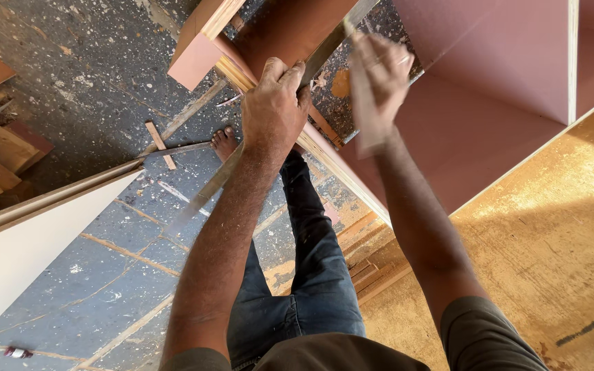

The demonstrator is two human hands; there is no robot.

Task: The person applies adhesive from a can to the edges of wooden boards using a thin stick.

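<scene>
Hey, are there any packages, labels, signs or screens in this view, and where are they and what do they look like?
None show clearly.
Small red and white object: on the speckled floor at lower left; too small to tell whether it is a package.
Black smudged mark: on the tan plywood sheet at lower right; a dark streak, not a label.

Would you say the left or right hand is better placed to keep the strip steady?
Probably the left hand: it grips the strip against the board edge, while the right hand is blurred, apparently moving.
</scene>
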